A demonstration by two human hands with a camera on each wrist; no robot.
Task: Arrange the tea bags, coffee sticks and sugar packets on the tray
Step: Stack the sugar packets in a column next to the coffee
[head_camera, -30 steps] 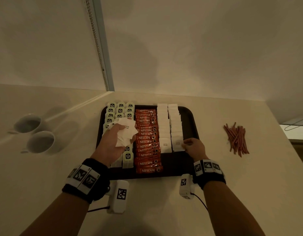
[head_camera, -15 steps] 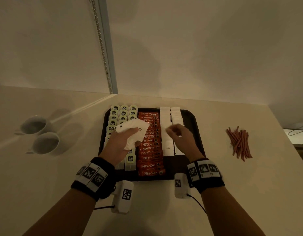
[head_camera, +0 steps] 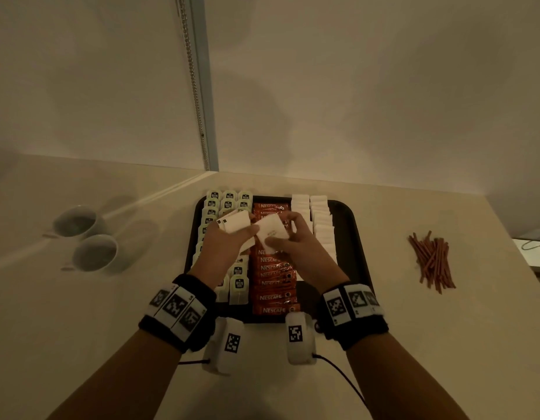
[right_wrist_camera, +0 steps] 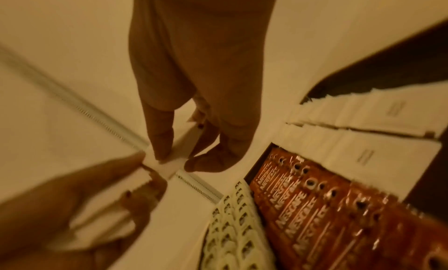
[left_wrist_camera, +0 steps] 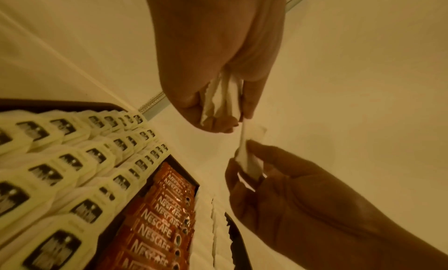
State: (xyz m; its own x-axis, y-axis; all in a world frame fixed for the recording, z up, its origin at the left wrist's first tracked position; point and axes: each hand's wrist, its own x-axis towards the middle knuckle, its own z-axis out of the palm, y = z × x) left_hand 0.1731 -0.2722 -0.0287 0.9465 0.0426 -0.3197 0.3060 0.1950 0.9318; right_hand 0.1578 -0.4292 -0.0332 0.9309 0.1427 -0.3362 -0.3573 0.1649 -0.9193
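One white paper sugar packet [head_camera: 271, 231] pinched in my right hand [head_camera: 296, 250] above the dark rectangular tray [head_camera: 353, 237]; left hand [head_camera: 223, 247] grips the remaining stack [head_camera: 234, 222]. I'd lay it overlapping the near right row, edges aligned.

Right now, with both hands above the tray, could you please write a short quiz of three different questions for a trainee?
1. True or false: the left hand holds several white sugar packets.
2. Which row lies in the middle of the tray? A tea bags, B coffee sticks, C sugar packets.
3. Fill in: the right hand pinches one ____ packet.

Key: 1 true. 2 B, the orange coffee sticks, between tea bags and laid sugar rows. 3 sugar.
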